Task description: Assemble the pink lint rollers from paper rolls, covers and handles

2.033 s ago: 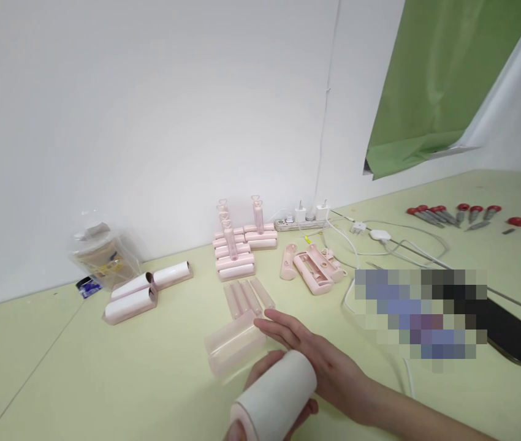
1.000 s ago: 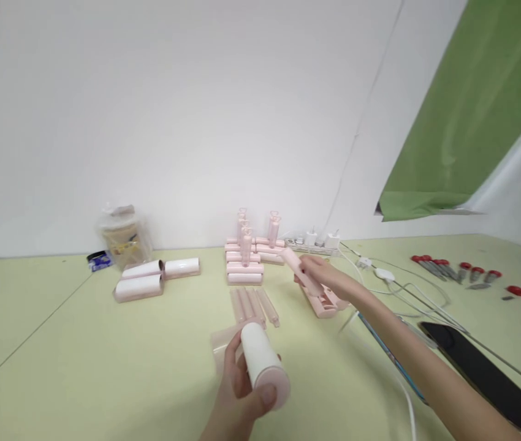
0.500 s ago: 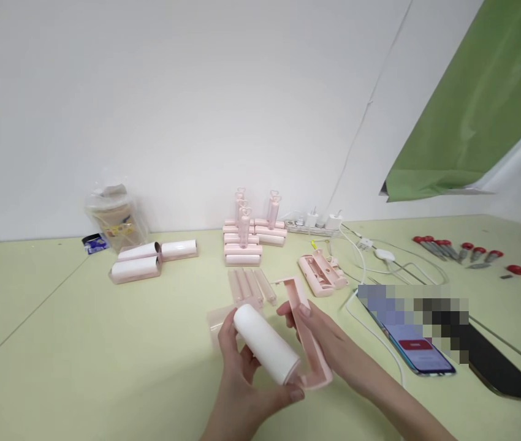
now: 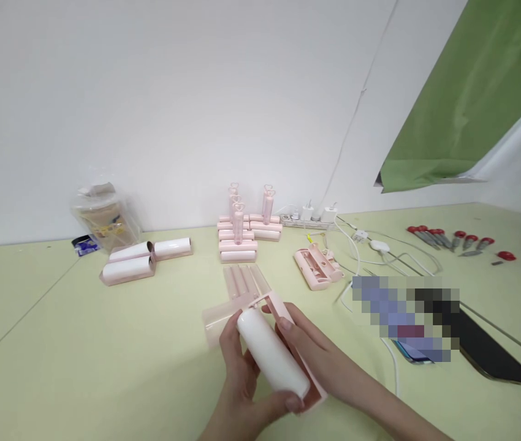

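Note:
My left hand is closed around a white roll, which looks like a lint roller refill, fingers at its far end and thumb at the near end. In my right hand is an open-sided pink plastic case, gripped along its long wall. The roll lies tilted against the case's open side, its near end at the case's end wall; how deep it sits I cannot tell. Just beyond my left fingers lies a pink translucent cover, near several narrow translucent pink pieces.
Assembled pink lint rollers are grouped near the wall. White rolls lie left, beside a bagged container. Pink case parts, a power strip, cables, two phones and red-capped tools occupy the right side.
The white roll and the pink case have come together; before, a gap showed between them. My right hand has shifted left with the case. The camera view has shifted slightly.

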Available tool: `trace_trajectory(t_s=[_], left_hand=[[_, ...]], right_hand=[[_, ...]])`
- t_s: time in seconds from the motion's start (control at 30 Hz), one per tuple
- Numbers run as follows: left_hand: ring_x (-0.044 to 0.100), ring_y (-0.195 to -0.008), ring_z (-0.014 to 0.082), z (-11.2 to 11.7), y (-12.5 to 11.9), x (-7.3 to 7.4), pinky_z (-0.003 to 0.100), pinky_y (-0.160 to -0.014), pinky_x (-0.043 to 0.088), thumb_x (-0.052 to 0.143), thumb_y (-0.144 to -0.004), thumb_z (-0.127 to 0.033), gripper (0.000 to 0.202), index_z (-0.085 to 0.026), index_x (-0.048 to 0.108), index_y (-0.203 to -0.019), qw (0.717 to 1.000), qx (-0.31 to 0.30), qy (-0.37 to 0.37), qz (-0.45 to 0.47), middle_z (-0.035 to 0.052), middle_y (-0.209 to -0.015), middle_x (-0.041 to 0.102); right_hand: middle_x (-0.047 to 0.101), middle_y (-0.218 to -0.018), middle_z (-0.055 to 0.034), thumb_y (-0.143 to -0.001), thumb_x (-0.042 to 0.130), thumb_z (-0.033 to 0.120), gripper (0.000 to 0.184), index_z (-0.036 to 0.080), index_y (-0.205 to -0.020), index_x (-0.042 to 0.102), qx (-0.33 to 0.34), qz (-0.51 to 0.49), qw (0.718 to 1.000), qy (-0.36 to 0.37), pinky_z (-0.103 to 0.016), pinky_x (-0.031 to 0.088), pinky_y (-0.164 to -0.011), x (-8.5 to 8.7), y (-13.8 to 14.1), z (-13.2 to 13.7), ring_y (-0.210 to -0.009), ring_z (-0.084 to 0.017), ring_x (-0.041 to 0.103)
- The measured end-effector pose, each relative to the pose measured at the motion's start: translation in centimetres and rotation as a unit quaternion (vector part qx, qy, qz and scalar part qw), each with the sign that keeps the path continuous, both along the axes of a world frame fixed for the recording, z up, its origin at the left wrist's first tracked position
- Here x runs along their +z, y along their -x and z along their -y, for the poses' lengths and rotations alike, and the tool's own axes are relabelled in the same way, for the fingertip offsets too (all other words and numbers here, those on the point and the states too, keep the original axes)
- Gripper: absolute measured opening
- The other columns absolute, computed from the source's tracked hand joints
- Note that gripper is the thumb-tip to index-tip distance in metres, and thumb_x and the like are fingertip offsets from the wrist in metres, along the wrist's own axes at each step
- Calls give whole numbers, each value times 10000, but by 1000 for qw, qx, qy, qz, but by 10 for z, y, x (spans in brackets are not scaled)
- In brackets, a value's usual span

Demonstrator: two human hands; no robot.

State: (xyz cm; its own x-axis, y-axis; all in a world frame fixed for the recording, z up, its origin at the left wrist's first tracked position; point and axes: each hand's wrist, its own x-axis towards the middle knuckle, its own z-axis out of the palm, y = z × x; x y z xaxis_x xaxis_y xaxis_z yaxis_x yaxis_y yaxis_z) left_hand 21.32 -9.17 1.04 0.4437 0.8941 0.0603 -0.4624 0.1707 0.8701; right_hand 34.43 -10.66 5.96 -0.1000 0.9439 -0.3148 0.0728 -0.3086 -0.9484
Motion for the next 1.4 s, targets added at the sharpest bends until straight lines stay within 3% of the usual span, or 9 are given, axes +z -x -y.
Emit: trace_trajectory(t_s=[0.2, 0.4, 0.53, 0.7, 0.83, 1.0, 1.13, 1.33, 1.4], left_hand=[[492, -1028, 229, 2, -1, 5, 339, -796, 453, 577, -752, -422, 650, -337, 128, -1215, 998, 42, 38, -37, 85, -1246, 413], [573, -749, 170, 8, 3, -5, 309, -663, 482, 597, -732, -425, 597, -311, 191, -1154, 993, 62, -40, -97, 76, -1093, 497], [572, -885, 234, 9, 6, -9, 377, -800, 448, 640, -704, -330, 611, -266, 247, -1168, 982, 111, -82, -131, 97, -1090, 520], [484, -1083, 272, 4, 7, 11, 382, -899, 383, 622, -704, -311, 698, -241, 255, -1294, 982, 108, -70, -136, 110, -1192, 500], [567, -921, 273, -4, 16, 25, 370, -788, 439, 596, -679, -241, 538, -257, 455, -1198, 960, 85, -117, -239, 82, -1049, 599], [591, -646, 242, -9, 37, 14, 317, -603, 443, 554, -601, -130, 686, -308, 425, -1251, 897, 27, -222, -382, 16, -746, 657], [604, -626, 201, -18, 53, 10, 248, -565, 427, 512, -587, -88, 714, -337, 412, -1248, 842, -91, -309, -432, -10, -814, 674], [607, -683, 209, -25, 63, 15, 238, -498, 352, 567, -686, -351, 231, -227, 552, -880, 595, -210, -414, -656, 31, -872, 645], [599, -646, 198, -21, 64, 16, 242, -460, 300, 541, -724, -375, 186, -222, 539, -831, 548, -217, -438, -679, 28, -824, 633]], right_hand=[[492, -886, -25, -843, 326, 580, 453, 286, -1187, 318, -5, 6, 998, -55, -230, 466, -490, -1, 11, 4, -721, -164, 522], [487, -977, -42, -893, 299, 489, 353, 262, -1163, 306, -22, 25, 985, -168, -261, 438, -689, -32, 16, 5, -805, -167, 497], [484, -972, -38, -907, 285, 457, 305, 265, -1137, 343, -43, -15, 978, -204, -242, 424, -711, -40, 19, 7, -837, -164, 478], [479, -988, -37, -894, 363, 413, 246, 253, -1079, 392, -66, -41, 971, -226, -255, 404, -776, -41, 19, 1, -887, -163, 468], [482, -854, -1, -790, 556, 332, 241, 224, -965, 429, -12, -38, 977, -209, -247, 391, -704, -34, 6, -10, -796, -147, 470], [457, -779, 10, -726, 595, 385, 261, 165, -822, 492, 137, -60, 980, -131, -226, 348, -627, -20, -10, -16, -717, -122, 433], [433, -743, 25, -665, 665, 400, 315, 167, -761, 477, 179, -59, 978, -88, -200, 330, -571, -24, -15, -15, -687, -104, 410], [433, -599, 94, -384, 832, 196, 515, 166, -752, 473, 211, -20, 976, -43, -156, 209, -446, -47, -12, -16, -542, -39, 328], [453, -576, 97, -355, 831, 193, 507, 157, -703, 464, 226, -54, 972, -17, -155, 197, -417, -51, -7, -14, -508, -30, 329]])
